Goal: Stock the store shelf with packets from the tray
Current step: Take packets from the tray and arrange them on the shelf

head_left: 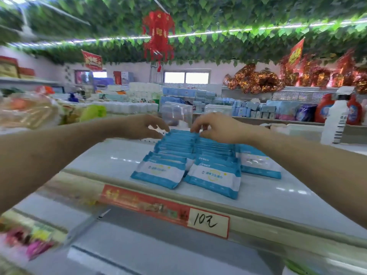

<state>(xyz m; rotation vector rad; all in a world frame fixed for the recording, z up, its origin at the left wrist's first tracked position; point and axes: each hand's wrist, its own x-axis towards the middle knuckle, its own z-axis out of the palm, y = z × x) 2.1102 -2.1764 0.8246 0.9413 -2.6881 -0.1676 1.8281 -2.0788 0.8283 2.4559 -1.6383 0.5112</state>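
- Blue-and-white packets (198, 155) standing in overlapped rows on white shelf top (111, 161); two main rows running front to back, a third packet (258, 161) leaning just right of them.
- Front packet of left row (158, 173) and front packet of right row (215, 178) tilted back, faces toward camera, printed circle logo on white band.
- Left hand (139, 126) at far end of left row, fingers loosely spread, tips touching or just above rearmost packet tops; nothing clasped.
- Right hand (216, 128) at far end of right row, fingertips pinched down on top edges of rear packets; whether actually gripping one, cannot tell.
- Both forearms bare, reaching in from lower corners.
- Shelf edge strip below packets: red label (143, 203) with white handwritten price tag (208, 222) beside it.
- White spray bottle (337, 120) upright well to the right; red detergent jugs (325, 108) behind it.
- Background: stacked tissue and paper goods across far shelves, blurred.
- Overhead: green leaf garland ceiling, red hanging ornament (158, 34).
- Tray not identifiable in view.
- Left and lower edges heavily motion-blurred; contents there unreadable.
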